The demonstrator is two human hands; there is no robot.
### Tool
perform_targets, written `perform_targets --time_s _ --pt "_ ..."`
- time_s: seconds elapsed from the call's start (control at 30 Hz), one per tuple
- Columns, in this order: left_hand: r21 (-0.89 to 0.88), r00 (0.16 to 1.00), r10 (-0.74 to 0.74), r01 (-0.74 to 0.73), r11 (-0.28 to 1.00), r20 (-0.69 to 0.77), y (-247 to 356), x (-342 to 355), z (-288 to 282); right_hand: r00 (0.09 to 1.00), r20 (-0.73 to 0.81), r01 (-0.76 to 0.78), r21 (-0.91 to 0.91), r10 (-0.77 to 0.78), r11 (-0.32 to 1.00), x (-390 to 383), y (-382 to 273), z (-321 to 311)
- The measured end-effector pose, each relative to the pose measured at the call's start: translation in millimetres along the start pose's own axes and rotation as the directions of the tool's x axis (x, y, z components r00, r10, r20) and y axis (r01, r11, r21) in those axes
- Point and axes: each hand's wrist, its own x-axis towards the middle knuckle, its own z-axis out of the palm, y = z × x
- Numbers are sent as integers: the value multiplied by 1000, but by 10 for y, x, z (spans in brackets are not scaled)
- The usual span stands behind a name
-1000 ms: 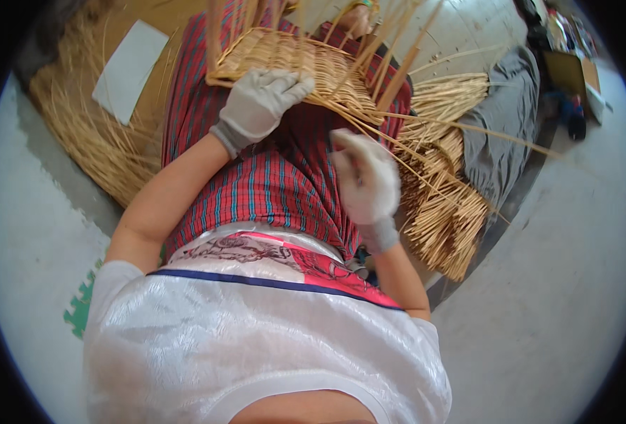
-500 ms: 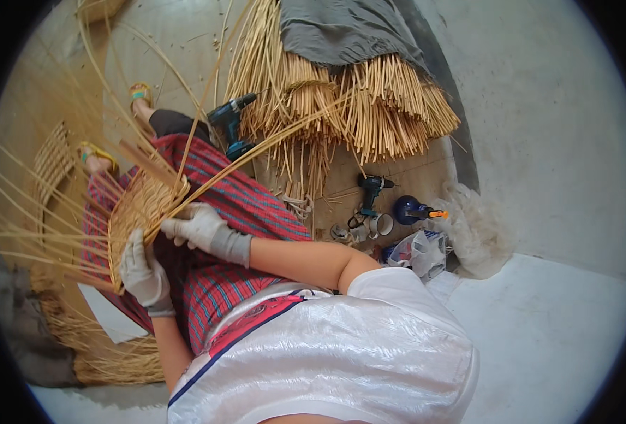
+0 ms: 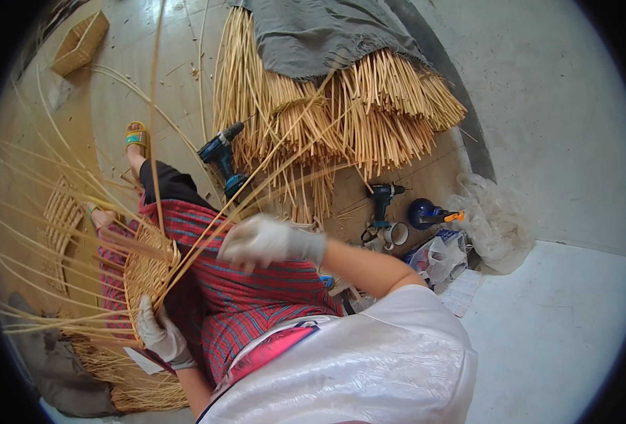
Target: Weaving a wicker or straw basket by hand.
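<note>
A partly woven wicker basket (image 3: 143, 272) rests on my lap, long loose canes fanning out from its far and left sides. My left hand (image 3: 163, 338), in a white glove, grips its near edge, with the thumb on the weave. A flat wooden strip (image 3: 138, 244) lies across the basket. From the basket's right corner, several long weaving canes (image 3: 207, 239) slant up to the right. My gloved right hand (image 3: 267, 244) is just right of these canes, off the basket; motion blurs its fingers, so I cannot tell whether it holds a cane.
Beyond my lap lie big bundles of cut canes (image 3: 390, 113) under a grey cloth (image 3: 327, 35). Two cordless drills (image 3: 221, 152), a white mug (image 3: 396, 233), a blue spray bottle (image 3: 429, 213) and clear plastic (image 3: 496, 226) sit on the floor. A woven panel (image 3: 62, 233) lies left; a finished-looking basket (image 3: 80, 44) stands far left.
My right hand has left the basket's edge and moved right, away from it. My left hand still holds the basket. The whole view has shifted slightly.
</note>
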Motion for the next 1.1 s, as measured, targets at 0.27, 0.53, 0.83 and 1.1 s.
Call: perform_targets --time_s 0.27,0.53,0.83,1.1 --pt "46 1000 9 -10 999 23 46 20 -19 -180 -979 65 -113 -100 991 -886 735 -3190" --pt "92 1000 17 -18 996 9 180 69 -21 -295 -892 -396 -211 -341 894 -1106 581 -4156" --pt "33 999 -35 34 999 10 213 78 -26 -517 -848 -471 171 -114 866 -1110 420 -4201" --pt "47 999 -41 41 998 10 237 84 -24 -407 -905 -624 179 -121 761 -1235 352 -4235"
